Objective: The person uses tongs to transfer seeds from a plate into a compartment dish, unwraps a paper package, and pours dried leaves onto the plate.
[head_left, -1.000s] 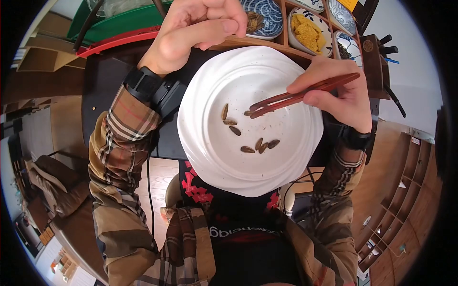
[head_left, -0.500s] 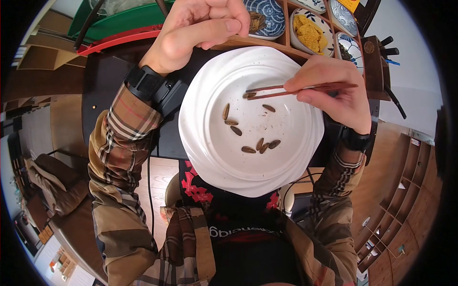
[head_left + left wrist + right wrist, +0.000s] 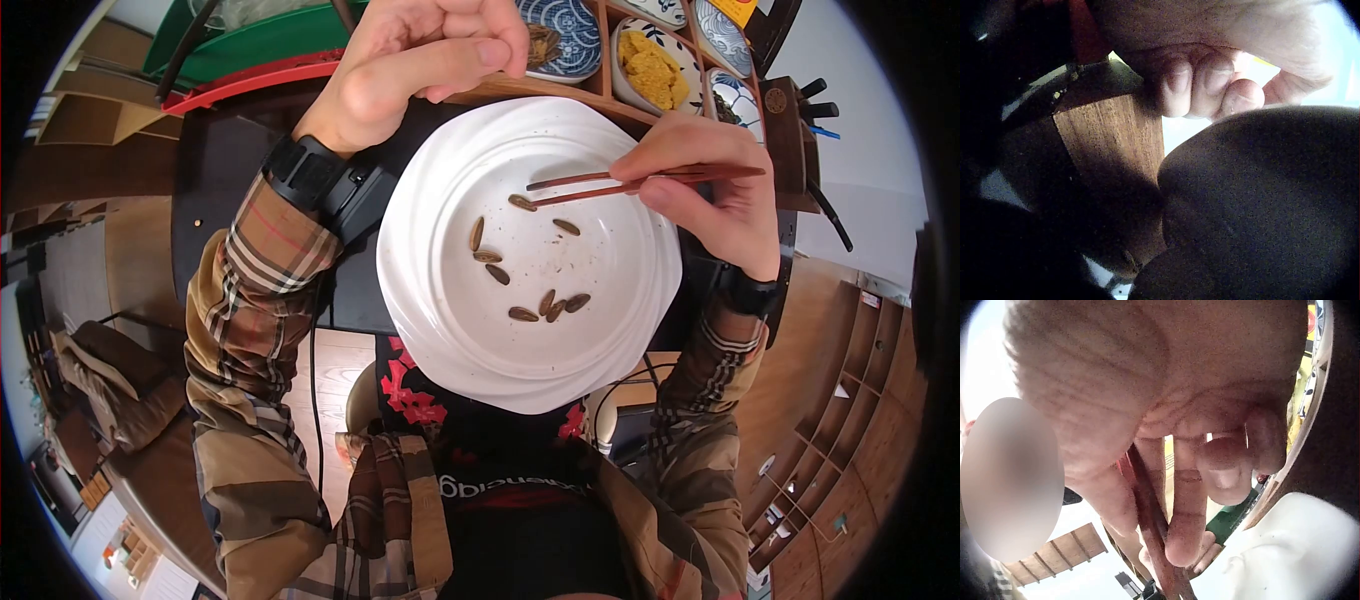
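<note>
In the head view my right hand holds reddish-brown wooden tweezers over a white bowl. Their prongs are spread, the lower tip right at the end of a striped sunflower seed. Several more seeds lie on the bowl's floor: one just below the tweezers, a group at left and a group toward me. My left hand rests beyond the bowl's far left rim, fingers loosely curled with nothing visible in them. In the left wrist view its curled fingertips show near brown wood.
Beyond the bowl stands a wooden compartment tray with patterned dishes, one holding yellow food. A green and red container is at far left. A dark wooden holder with black-handled tools stands at right.
The tweezers have carried one seed toward the bowl's far side. Their prongs, around it half a second ago, have spread and shifted slightly right. My left hand has hardly moved.
</note>
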`<action>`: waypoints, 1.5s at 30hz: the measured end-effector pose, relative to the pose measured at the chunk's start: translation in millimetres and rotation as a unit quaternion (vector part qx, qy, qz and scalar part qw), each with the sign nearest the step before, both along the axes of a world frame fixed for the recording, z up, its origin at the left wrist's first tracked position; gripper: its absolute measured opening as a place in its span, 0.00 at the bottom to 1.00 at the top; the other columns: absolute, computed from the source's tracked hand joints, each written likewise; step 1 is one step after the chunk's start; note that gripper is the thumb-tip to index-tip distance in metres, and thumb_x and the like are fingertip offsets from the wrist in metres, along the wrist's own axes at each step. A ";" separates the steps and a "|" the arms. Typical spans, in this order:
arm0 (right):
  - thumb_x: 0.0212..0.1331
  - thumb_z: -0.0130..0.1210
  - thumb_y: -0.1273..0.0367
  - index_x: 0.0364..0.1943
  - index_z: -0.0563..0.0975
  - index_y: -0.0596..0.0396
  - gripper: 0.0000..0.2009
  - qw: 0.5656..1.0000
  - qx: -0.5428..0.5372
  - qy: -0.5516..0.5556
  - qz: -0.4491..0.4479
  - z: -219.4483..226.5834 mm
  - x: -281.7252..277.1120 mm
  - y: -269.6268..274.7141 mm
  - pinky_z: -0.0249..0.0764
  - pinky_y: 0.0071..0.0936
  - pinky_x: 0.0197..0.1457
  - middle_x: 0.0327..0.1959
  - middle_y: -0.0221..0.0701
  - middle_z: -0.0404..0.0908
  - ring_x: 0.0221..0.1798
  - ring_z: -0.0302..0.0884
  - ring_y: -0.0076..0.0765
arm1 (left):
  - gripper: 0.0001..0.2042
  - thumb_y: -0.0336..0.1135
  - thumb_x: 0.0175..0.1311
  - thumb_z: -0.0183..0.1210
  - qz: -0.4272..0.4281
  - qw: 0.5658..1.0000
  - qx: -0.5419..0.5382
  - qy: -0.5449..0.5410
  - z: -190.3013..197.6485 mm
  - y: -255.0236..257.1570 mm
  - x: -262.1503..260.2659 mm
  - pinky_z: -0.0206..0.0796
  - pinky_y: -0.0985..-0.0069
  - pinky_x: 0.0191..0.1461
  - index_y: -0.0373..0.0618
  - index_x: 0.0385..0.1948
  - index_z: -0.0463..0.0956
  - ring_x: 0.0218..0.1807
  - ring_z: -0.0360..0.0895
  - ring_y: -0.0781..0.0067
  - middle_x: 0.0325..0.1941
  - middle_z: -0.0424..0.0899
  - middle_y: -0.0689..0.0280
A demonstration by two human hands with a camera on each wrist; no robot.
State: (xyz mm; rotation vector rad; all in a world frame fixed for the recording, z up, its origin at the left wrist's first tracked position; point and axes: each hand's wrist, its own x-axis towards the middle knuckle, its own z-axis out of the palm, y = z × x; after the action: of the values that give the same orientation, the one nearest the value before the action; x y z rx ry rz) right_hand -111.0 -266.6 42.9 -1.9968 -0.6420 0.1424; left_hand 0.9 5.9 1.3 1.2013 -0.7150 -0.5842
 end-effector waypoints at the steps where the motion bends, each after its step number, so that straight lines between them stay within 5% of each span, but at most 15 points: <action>1: 0.56 0.63 0.77 0.38 0.86 0.61 0.07 1.000 0.000 0.000 0.000 1.4 -0.8 0.3 0.71 0.22 0.37 0.35 0.37 0.85 0.35 0.80 0.28 | 0.06 0.31 0.68 0.59 -0.001 1.000 -0.002 -0.001 -0.1 -0.2 0.2 0.45 0.86 0.25 0.38 0.35 0.78 0.22 0.61 0.90 0.23 0.77 0.74; 21: 0.60 0.59 0.81 0.42 0.84 0.65 0.09 0.999 -0.035 0.020 -0.034 -0.6 -3.1 1.8 0.76 0.22 0.47 0.40 0.37 0.86 0.41 0.82 0.28 | 0.06 0.30 0.67 0.59 0.002 1.000 0.002 -0.007 -0.5 0.6 0.9 0.46 0.86 0.25 0.37 0.36 0.78 0.22 0.62 0.90 0.25 0.79 0.72; 28: 0.60 0.57 0.81 0.42 0.84 0.66 0.08 0.999 -0.033 -0.011 -0.036 -3.3 -2.7 0.4 0.76 0.21 0.45 0.39 0.38 0.85 0.39 0.82 0.28 | 0.06 0.31 0.67 0.59 0.010 1.000 0.001 -0.003 -0.5 0.4 0.0 0.45 0.86 0.25 0.37 0.36 0.78 0.22 0.62 0.90 0.25 0.79 0.72; 33: 0.64 0.62 0.76 0.42 0.85 0.62 0.06 0.991 0.101 -0.009 -0.093 -3.7 -4.7 -5.3 0.79 0.21 0.44 0.40 0.34 0.88 0.38 0.83 0.25 | 0.06 0.30 0.68 0.59 -0.003 1.000 -0.006 -0.003 -1.1 1.8 1.3 0.45 0.86 0.25 0.37 0.35 0.78 0.22 0.62 0.90 0.24 0.78 0.73; 37: 0.64 0.61 0.76 0.43 0.84 0.61 0.06 0.992 0.042 -0.001 -0.118 -1.4 -6.1 -13.3 0.78 0.20 0.43 0.41 0.34 0.87 0.38 0.83 0.25 | 0.06 0.31 0.68 0.59 0.001 1.000 -0.004 -0.004 -0.4 1.9 -1.2 0.45 0.86 0.25 0.37 0.35 0.78 0.22 0.61 0.90 0.23 0.77 0.73; 40: 0.65 0.60 0.77 0.43 0.84 0.61 0.06 0.993 0.107 0.032 -0.037 -9.5 -1.5 -12.4 0.75 0.18 0.43 0.42 0.33 0.87 0.39 0.82 0.24 | 0.06 0.31 0.68 0.59 -0.004 1.000 -0.005 -0.001 -0.3 2.1 -0.9 0.45 0.86 0.25 0.37 0.35 0.78 0.21 0.61 0.90 0.23 0.76 0.74; 45: 0.65 0.60 0.77 0.42 0.85 0.59 0.06 1.000 0.007 -0.005 0.021 -6.6 3.2 -11.1 0.74 0.18 0.46 0.40 0.30 0.85 0.42 0.81 0.22 | 0.06 0.31 0.68 0.59 -0.003 1.000 -0.003 -0.001 0.3 1.8 -0.8 0.45 0.86 0.25 0.37 0.35 0.78 0.21 0.61 0.90 0.23 0.76 0.74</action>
State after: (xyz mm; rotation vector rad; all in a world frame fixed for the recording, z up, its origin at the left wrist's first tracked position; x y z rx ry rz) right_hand -107.7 -277.8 36.3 -1.9716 -0.6896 0.1530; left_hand 0.1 7.7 1.6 1.1946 -0.7222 -0.5847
